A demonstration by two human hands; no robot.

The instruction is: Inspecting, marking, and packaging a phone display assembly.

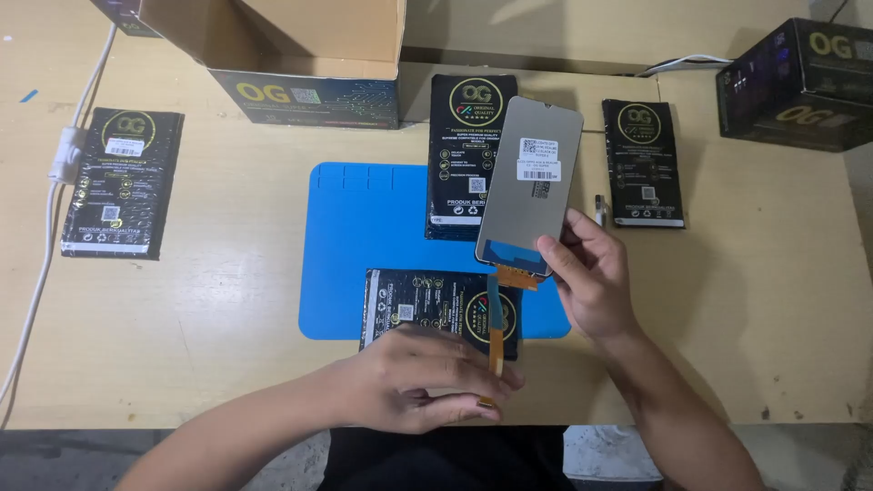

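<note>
My right hand [589, 280] holds a grey phone screen panel [530, 182] by its lower right corner, back side up, with white stickers on it, raised above the blue mat [364, 236]. An orange flex cable [496, 341] hangs from the panel's lower edge. My left hand [423, 382] pinches the cable's lower end between thumb and fingers, just over a flat black package [427, 307] lying on the mat's near edge.
Another black package [464, 145] lies under the raised panel. More black packages sit at the left [121, 182] and right [643, 164]. An open cardboard box [300, 55] stands at the back, a dark box [800, 82] at far right. A white cable [55, 209] runs along the left.
</note>
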